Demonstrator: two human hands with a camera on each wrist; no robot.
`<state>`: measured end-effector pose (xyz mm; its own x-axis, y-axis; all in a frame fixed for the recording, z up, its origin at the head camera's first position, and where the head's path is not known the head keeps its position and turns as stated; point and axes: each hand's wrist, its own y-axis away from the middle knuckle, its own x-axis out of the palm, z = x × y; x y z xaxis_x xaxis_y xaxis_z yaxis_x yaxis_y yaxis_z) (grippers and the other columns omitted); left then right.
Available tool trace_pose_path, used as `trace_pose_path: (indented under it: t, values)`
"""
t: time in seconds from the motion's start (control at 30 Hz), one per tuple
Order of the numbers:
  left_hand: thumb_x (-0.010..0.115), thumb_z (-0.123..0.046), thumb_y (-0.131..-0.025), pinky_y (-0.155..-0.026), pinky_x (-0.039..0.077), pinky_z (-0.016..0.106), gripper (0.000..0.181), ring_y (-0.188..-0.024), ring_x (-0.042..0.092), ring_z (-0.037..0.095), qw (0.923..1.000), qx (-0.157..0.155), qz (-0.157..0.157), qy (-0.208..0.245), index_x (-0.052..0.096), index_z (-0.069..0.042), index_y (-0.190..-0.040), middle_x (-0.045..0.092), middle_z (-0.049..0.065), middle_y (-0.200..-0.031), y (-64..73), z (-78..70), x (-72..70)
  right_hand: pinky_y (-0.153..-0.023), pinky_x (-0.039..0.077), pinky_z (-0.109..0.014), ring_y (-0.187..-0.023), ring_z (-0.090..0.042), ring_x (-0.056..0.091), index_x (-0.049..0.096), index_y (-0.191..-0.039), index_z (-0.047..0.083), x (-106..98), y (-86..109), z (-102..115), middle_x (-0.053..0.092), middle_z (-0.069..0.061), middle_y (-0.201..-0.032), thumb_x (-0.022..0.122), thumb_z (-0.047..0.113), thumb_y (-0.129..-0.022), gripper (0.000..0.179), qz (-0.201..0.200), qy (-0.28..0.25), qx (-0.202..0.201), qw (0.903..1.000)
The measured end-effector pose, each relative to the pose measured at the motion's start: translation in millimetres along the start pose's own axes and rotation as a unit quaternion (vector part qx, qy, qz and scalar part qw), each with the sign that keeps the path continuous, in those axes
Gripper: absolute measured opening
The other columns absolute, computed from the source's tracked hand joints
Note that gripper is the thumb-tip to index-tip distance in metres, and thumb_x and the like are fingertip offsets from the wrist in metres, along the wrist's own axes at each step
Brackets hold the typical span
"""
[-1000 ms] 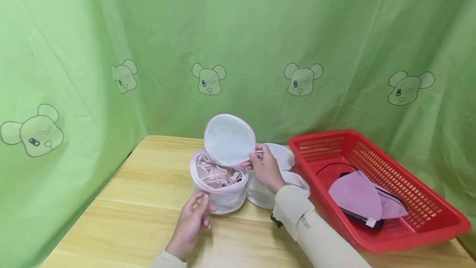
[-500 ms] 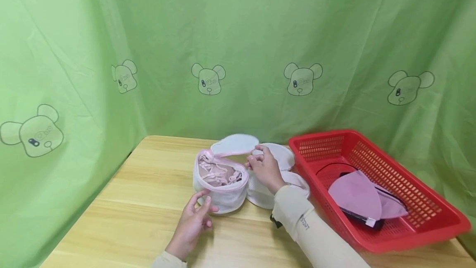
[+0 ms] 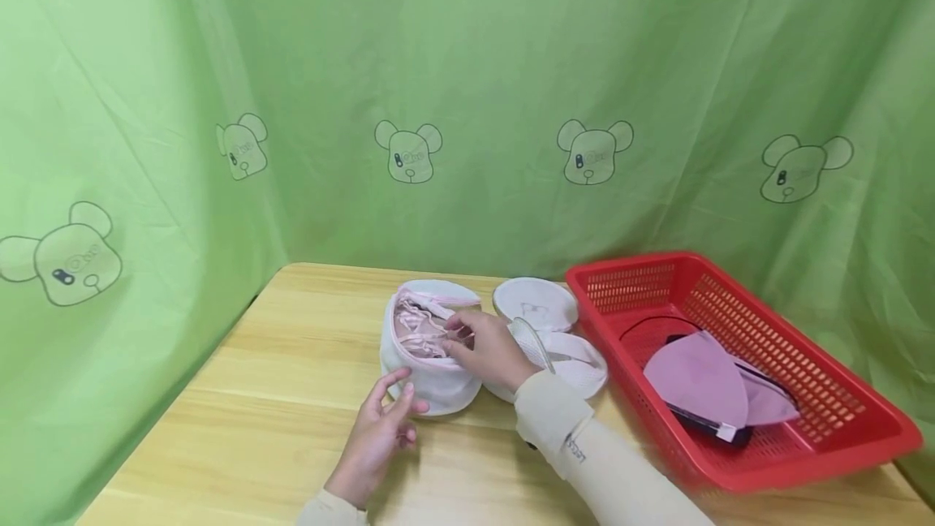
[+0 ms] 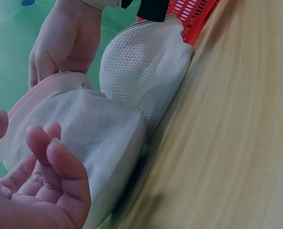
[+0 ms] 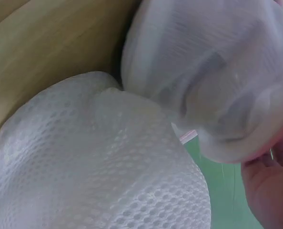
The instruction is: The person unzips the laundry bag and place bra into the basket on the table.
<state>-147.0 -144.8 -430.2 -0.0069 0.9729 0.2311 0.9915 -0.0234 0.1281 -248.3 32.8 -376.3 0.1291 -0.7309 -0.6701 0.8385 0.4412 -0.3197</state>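
A round white laundry bag point(image 3: 438, 390) with pink trim stands on the table, its zip lid point(image 3: 449, 291) folded back. Pink, silky garments point(image 3: 415, 337) with thin straps fill it. My right hand point(image 3: 491, 347) reaches over the right rim, thumb and fingertips down at the garments; I cannot tell whether they pinch the cloth. Fingers loosely bent, my left hand point(image 3: 380, 428) stays at the bag's front left, index fingertip near the rim. In the left wrist view, the left hand point(image 4: 46, 186) curls in front of the bag's mesh side point(image 4: 96, 131) with nothing in its fingers.
Right of the laundry bag lies a white coarse-mesh bag point(image 3: 580, 368), partly behind my right wrist, with a round white lid point(image 3: 536, 304) behind it. A red plastic basket point(image 3: 701, 461) farther right holds a mauve cloth item point(image 3: 701, 380) with black edging. Green curtain point(image 3: 497, 209) hangs behind the wooden table point(image 3: 256, 412).
My right hand has let go of the lid, which has dropped back behind the opening. The hand has then moved left and down into the bag. My left hand has barely moved.
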Motion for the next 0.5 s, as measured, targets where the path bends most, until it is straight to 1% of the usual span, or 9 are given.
trace_pose_path:
  t: [0.1, 0.17, 0.23, 0.33, 0.4, 0.5]
  values:
    - [0.057, -0.028, -0.098, -0.056, 0.047, 0.021, 0.055, -0.058, 0.052, 0.007, 1.0, 0.001, -0.002, 0.004, 0.033, -0.008, -0.144, 0.066, 0.004, -0.092, -0.7, 0.3, -0.1, -0.075, 0.053, -0.03, -0.085, -0.018, 0.062, 0.065, -0.115, 0.004, 2.9, 2.0, 1.5, 0.065, -0.006, -0.1, 0.077, 0.005, -0.078, 0.039, 0.032, 0.03, -0.005, 0.999]
    - [0.058, -0.027, -0.098, -0.055, 0.048, 0.021, 0.055, -0.059, 0.053, 0.008, 0.9999, 0.001, -0.006, 0.009, 0.033, -0.008, -0.143, 0.066, 0.005, -0.093, -0.7, 0.3, 0.0, -0.078, 0.052, -0.033, -0.088, -0.02, 0.06, 0.061, -0.122, 0.003, 4.8, 3.0, 1.5, 0.064, -0.007, -0.103, 0.079, 0.003, -0.073, 0.053, 0.049, 0.05, -0.016, 0.9974]
    - [0.058, -0.028, -0.098, -0.056, 0.048, 0.021, 0.055, -0.061, 0.053, 0.008, 0.9999, 0.004, -0.009, 0.01, 0.032, -0.007, -0.142, 0.065, 0.005, -0.094, -0.3, 0.1, -0.2, -0.087, 0.051, -0.039, -0.098, -0.026, 0.06, 0.055, -0.129, 0.002, 6.7, 3.7, 1.2, 0.062, -0.012, -0.113, 0.082, 0.004, -0.068, 0.067, 0.062, 0.066, -0.019, 0.9957]
    - [0.058, -0.028, -0.097, -0.057, 0.048, 0.021, 0.055, -0.062, 0.053, 0.009, 0.9998, 0.005, -0.014, 0.009, 0.033, -0.006, -0.14, 0.064, 0.006, -0.095, 0.4, -0.3, -0.2, -0.098, 0.044, -0.048, -0.112, -0.033, 0.055, 0.048, -0.137, 0.001, 9.7, 3.9, -1.0, 0.058, -0.017, -0.125, 0.086, 0.008, -0.062, 0.084, 0.083, 0.091, -0.002, 0.9924]
    - [0.058, -0.029, -0.097, -0.058, 0.048, 0.022, 0.054, -0.064, 0.053, 0.009, 0.9998, 0.005, -0.016, 0.007, 0.033, -0.005, -0.138, 0.063, 0.006, -0.096, 0.6, -0.2, -0.2, -0.099, 0.043, -0.05, -0.114, -0.035, 0.054, 0.047, -0.138, 0.0, 11.6, 4.2, -3.0, 0.057, -0.019, -0.128, 0.087, 0.011, -0.061, 0.087, 0.093, 0.11, 0.009, 0.9896]
    - [0.059, -0.026, -0.097, -0.059, 0.048, 0.022, 0.049, -0.066, 0.052, 0.01, 0.9996, 0.007, -0.025, 0.014, 0.033, -0.004, -0.133, 0.062, 0.004, -0.094, 0.4, 0.4, 0.3, -0.091, 0.048, -0.045, -0.102, -0.029, 0.059, 0.053, -0.133, -0.001, 15.1, 4.4, -6.4, 0.063, -0.016, -0.117, 0.085, 0.011, -0.059, 0.082, 0.1, 0.128, 0.005, 0.9866]
